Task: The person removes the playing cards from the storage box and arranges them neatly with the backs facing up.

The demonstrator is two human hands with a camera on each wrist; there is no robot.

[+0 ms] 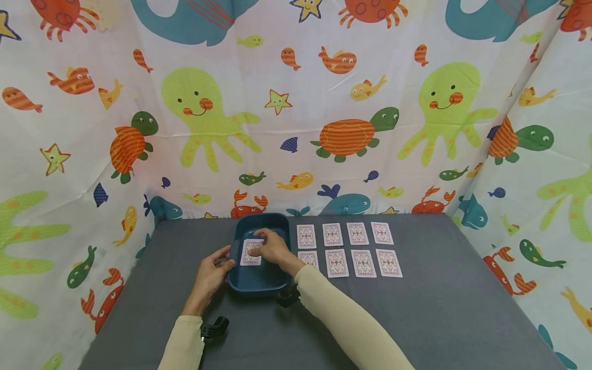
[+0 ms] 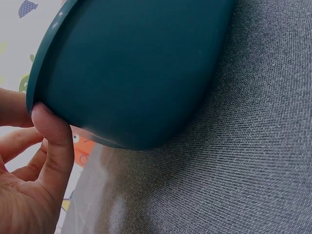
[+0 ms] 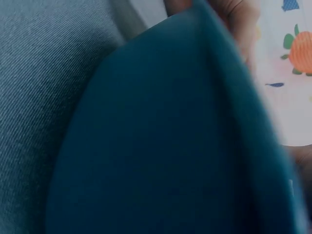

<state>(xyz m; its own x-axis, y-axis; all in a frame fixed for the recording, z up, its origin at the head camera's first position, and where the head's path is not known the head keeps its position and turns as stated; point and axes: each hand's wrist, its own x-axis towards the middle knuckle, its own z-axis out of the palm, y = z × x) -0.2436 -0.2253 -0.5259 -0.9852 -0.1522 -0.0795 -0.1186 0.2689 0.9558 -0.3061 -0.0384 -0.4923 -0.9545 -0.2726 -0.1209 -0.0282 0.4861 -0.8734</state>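
A dark blue plastic tub (image 1: 259, 289) stands on the grey cloth, with a patterned-back playing card (image 1: 247, 259) inside it, near its left side. My left hand (image 1: 211, 277) pinches the tub's left rim. In the left wrist view the thumb (image 2: 51, 126) lies against the tub wall (image 2: 141, 73) and the other fingers are behind the rim. Over the tub reaches my right hand (image 1: 276, 250), thumb across the card's face and forefinger spread apart above its top edge. The tub wall (image 3: 146, 131) hides most of that hand in the right wrist view.
Right of the tub, several face-down cards (image 1: 336, 263) lie in two rows; the right forearm partly covers the nearest one. A curtain (image 1: 296, 133) printed with sea animals rises behind and beside the grey table (image 1: 416, 318).
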